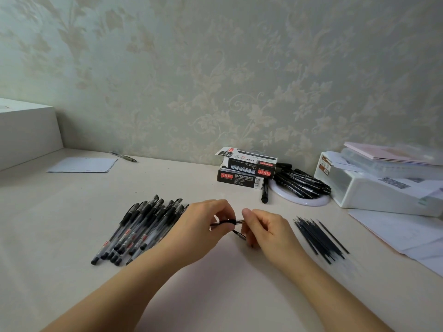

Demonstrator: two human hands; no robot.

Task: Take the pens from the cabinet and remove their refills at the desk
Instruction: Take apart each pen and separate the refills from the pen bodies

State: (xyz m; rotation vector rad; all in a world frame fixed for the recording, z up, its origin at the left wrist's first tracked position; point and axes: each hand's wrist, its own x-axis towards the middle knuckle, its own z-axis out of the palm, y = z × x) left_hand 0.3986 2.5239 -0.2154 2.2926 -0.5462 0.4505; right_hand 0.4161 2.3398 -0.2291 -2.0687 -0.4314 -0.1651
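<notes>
Both forearms enter from the lower edge and meet over the middle of the desk [215, 295]. My left hand [203, 226] curls its fingers round the grip end of a pen [226, 222], which lies roughly level and points right. My right hand [266, 232] pinches the metal tip section at that pen's right end between thumb and forefinger; a second small metal-tipped piece [239, 234] sits just under the same fingers, and I cannot tell whether it is gripped or merely touched. Neither hand is loose: each is closed on its part of the pen.

Left of my left hand, partly under the wrist, lies a fanned heap of capped black gel pens [141, 228], their caps pointing away from me. Right of my right hand, well apart from it, lies a bundle of thin dark refills [320, 238], roughly parallel on the desktop.

Further back, two black pen boxes [244, 170] are stacked near the wall, the upper one with its flap open. Just right of them a white ring-shaped object [302, 201] carries a pile of black pen parts [302, 182], and one black pen [265, 194] lies beside the boxes. A white plastic organiser [374, 188] with papers stands at the far right, loose sheets [402, 233] before it. At the far left are a white box [26, 130], a pale notepad sheet [82, 164] and a single pen [124, 156].
</notes>
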